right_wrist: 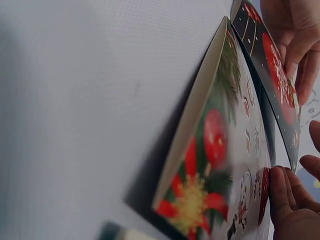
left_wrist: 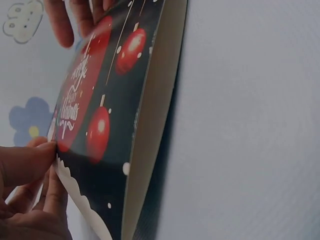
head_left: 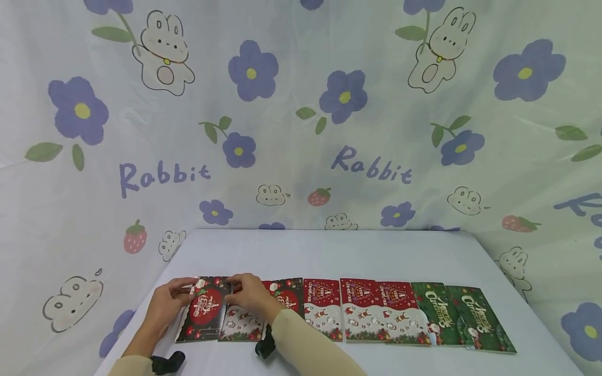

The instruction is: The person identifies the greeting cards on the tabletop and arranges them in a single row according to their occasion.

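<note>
A dark booklet with a red circle and Christmas lettering (head_left: pixel 205 309) lies at the left end of a row of booklets. My left hand (head_left: pixel 165 303) pinches its left edge between thumb and fingers. At its upper right corner, my right hand (head_left: pixel 251 295) holds the edge with thumb and fingertips. In the left wrist view, the dark booklet (left_wrist: pixel 102 100) is seen edge-on, its pale side showing. A red and white snow-scene booklet (head_left: pixel 241 322) lies beside it, partly under my right hand. The right wrist view shows this snow-scene booklet (right_wrist: pixel 215 150) close up.
Another dark booklet (head_left: pixel 290 292) is partly hidden by my right forearm. Further right lie red and white booklets (head_left: pixel 322 308) and overlapping green booklets (head_left: pixel 479 316). All rest on a white table (head_left: pixel 329 250) before a rabbit-and-flower curtain (head_left: pixel 301 130).
</note>
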Available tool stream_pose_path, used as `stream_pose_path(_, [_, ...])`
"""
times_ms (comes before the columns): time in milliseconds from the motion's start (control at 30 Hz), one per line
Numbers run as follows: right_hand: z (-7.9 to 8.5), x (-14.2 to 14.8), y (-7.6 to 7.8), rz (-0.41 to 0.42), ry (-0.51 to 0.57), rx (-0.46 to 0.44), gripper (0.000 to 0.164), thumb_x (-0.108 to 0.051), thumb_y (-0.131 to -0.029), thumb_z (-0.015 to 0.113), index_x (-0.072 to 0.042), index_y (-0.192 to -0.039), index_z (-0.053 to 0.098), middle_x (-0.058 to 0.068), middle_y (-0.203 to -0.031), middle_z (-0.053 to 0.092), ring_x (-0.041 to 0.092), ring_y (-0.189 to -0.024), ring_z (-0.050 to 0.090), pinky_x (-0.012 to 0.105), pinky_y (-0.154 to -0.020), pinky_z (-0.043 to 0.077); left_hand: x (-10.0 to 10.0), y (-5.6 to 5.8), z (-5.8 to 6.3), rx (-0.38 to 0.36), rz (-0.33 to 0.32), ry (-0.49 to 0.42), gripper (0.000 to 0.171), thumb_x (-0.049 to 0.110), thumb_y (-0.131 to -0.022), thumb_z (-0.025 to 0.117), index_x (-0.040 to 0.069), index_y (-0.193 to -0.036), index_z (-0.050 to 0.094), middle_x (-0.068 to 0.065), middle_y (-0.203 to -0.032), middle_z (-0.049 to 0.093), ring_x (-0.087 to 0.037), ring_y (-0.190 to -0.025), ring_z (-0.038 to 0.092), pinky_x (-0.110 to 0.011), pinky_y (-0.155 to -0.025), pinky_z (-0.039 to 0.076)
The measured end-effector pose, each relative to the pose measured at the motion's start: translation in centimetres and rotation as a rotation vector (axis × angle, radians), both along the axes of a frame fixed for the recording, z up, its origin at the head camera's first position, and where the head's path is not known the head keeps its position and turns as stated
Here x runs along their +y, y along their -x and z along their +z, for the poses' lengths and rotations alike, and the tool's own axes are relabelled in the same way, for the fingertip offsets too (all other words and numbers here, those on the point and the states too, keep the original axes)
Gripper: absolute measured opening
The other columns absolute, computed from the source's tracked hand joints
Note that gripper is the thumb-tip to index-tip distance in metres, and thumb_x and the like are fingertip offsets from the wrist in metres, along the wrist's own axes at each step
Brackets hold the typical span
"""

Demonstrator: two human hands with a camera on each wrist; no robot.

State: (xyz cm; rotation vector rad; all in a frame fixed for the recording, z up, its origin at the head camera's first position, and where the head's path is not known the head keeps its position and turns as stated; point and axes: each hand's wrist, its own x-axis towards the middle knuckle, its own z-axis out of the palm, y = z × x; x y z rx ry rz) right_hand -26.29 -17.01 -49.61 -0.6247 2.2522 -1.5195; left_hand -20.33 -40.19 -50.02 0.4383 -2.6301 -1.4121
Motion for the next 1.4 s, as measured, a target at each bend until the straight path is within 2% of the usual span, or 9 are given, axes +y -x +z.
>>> stream_pose_path(133, [-0.2, 0.0, 0.2, 0.013, 0.002, 0.062, 0.040, -0.007, -0.095, 0.078, -0.007, -0.134, 0.071, 0.002, -0.107, 0.071, 0.004, -0.091, 0.062, 0.024, -0.079, 0.054, 0.1, -0.1, 0.1, 0.001, -0.006, 0.001, 0.046, -0.008, -0.097, 0.063, -0.004, -0.143, 0.060, -0.029, -0.144, 0.055, -0.041, -0.123, 0.058, -0.018, -0.077, 0.055])
stream_pose_path(267, [0.0, 0.0, 0.3, 0.006, 0.019, 0.086, 0.040, -0.006, -0.094, 0.079, -0.004, -0.133, 0.071, 0.002, -0.111, 0.068, 0.006, -0.094, 0.063, 0.024, -0.082, 0.054, 0.2, -0.1, 0.1, 0.000, -0.007, -0.002, 0.046, -0.008, -0.098, 0.062, -0.003, -0.144, 0.059, -0.029, -0.145, 0.054, -0.041, -0.125, 0.057, -0.018, -0.078, 0.055])
stream_pose_path(500, [0.1, -0.3, 0.2, -0.046, 0.089, 0.054, 0.035, -0.007, -0.094, 0.079, -0.006, -0.129, 0.072, 0.000, -0.110, 0.067, 0.009, -0.098, 0.066, 0.024, -0.084, 0.055, 0.2, -0.1, 0.2, 0.006, -0.007, -0.003, 0.045, -0.009, -0.098, 0.062, -0.004, -0.143, 0.059, -0.030, -0.144, 0.055, -0.040, -0.123, 0.057, -0.018, -0.078, 0.055])
stream_pose_path(733, [0.4, -0.5, 0.0, -0.137, 0.194, -0.019, 0.032, -0.004, -0.094, 0.079, -0.011, -0.124, 0.074, 0.001, -0.107, 0.067, 0.005, -0.087, 0.065, 0.025, -0.068, 0.055, 0.3, 0.0, 0.6, 0.017, -0.021, -0.011, 0.045, -0.008, -0.099, 0.062, -0.004, -0.143, 0.059, -0.030, -0.142, 0.056, -0.036, -0.121, 0.057, -0.019, -0.078, 0.056])
stream_pose_path(833, [0.6, -0.5, -0.2, -0.162, 0.230, -0.028, 0.032, -0.001, -0.093, 0.079, -0.011, -0.123, 0.075, 0.004, -0.106, 0.066, 0.005, -0.082, 0.064, 0.025, -0.062, 0.053, 0.4, 0.0, 0.6, 0.013, -0.025, -0.024, 0.045, -0.006, -0.100, 0.062, -0.003, -0.144, 0.058, -0.029, -0.141, 0.057, -0.032, -0.119, 0.058, -0.020, -0.078, 0.056])
stream_pose_path(1067, [0.8, -0.5, -0.3, -0.205, 0.284, 0.016, 0.035, 0.010, -0.088, 0.079, -0.007, -0.119, 0.077, 0.000, -0.111, 0.067, 0.005, -0.078, 0.066, 0.024, -0.063, 0.056, 0.5, -0.3, 0.7, 0.016, -0.041, -0.049, 0.047, -0.003, -0.101, 0.064, -0.001, -0.147, 0.057, -0.028, -0.140, 0.058, -0.020, -0.114, 0.059, -0.019, -0.081, 0.056])
stream_pose_path(1267, [0.5, -0.7, 0.2, -0.267, 0.272, 0.025, 0.037, 0.011, -0.085, 0.080, -0.007, -0.117, 0.077, -0.003, -0.107, 0.068, 0.003, -0.078, 0.066, 0.023, -0.065, 0.057, 0.3, -0.9, 0.4, 0.038, -0.108, -0.142, 0.053, -0.001, -0.101, 0.065, -0.004, -0.152, 0.049, -0.029, -0.150, 0.050, -0.002, -0.109, 0.059, -0.019, -0.087, 0.056])
stream_pose_path(1400, [0.4, -0.6, 0.4, -0.286, 0.276, 0.031, 0.037, 0.013, -0.084, 0.080, -0.006, -0.116, 0.077, -0.002, -0.105, 0.068, 0.004, -0.078, 0.067, 0.023, -0.065, 0.058, -0.1, -1.4, 0.0, 0.061, -0.165, -0.204, 0.058, -0.001, -0.100, 0.067, -0.007, -0.153, 0.044, -0.032, -0.151, 0.047, 0.000, -0.106, 0.063, -0.022, -0.088, 0.057])
